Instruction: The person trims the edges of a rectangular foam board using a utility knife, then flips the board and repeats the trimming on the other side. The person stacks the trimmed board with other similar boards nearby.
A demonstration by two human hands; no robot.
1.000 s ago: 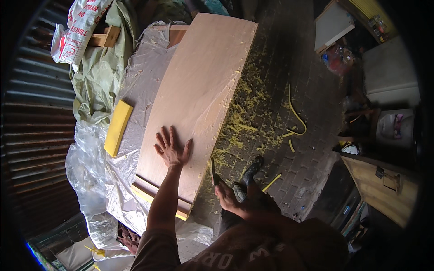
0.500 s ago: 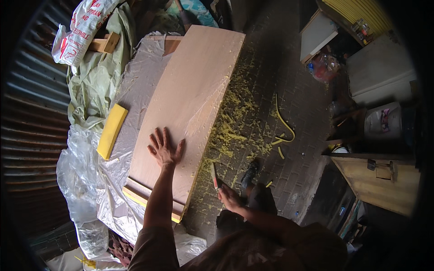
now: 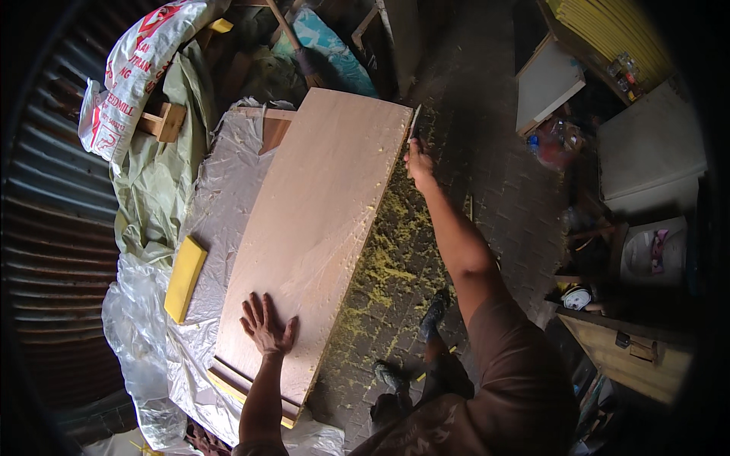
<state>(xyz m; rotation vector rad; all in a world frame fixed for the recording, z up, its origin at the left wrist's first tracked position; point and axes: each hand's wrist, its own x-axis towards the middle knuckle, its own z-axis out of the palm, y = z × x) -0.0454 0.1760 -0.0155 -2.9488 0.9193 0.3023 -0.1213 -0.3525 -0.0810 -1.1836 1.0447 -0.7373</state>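
Observation:
A long wooden panel (image 3: 304, 182) lies slantwise on a plastic-covered surface, with crumbs along its right edge. My left hand (image 3: 268, 327) rests flat near the panel's near end, fingers spread. At the far right corner, my right hand (image 3: 419, 166) is closed around a knife (image 3: 415, 123), its blade pointing away from me alongside the panel's edge. Whether the blade touches that edge I cannot tell. Across the panel's near end runs a wooden strip (image 3: 251, 389) with yellow beneath it.
Left of the panel sits a yellow foam block (image 3: 185, 280) on plastic sheeting (image 3: 220, 197). Yellow crumbs (image 3: 380, 273) litter the brick floor on the right. A broom (image 3: 308, 64) stands beyond the far end; a wooden cabinet door (image 3: 623, 357) is at the right.
My right hand has swung from beside my legs up to the panel's far right corner with the knife. My left hand stays flat on the panel. The view has shifted.

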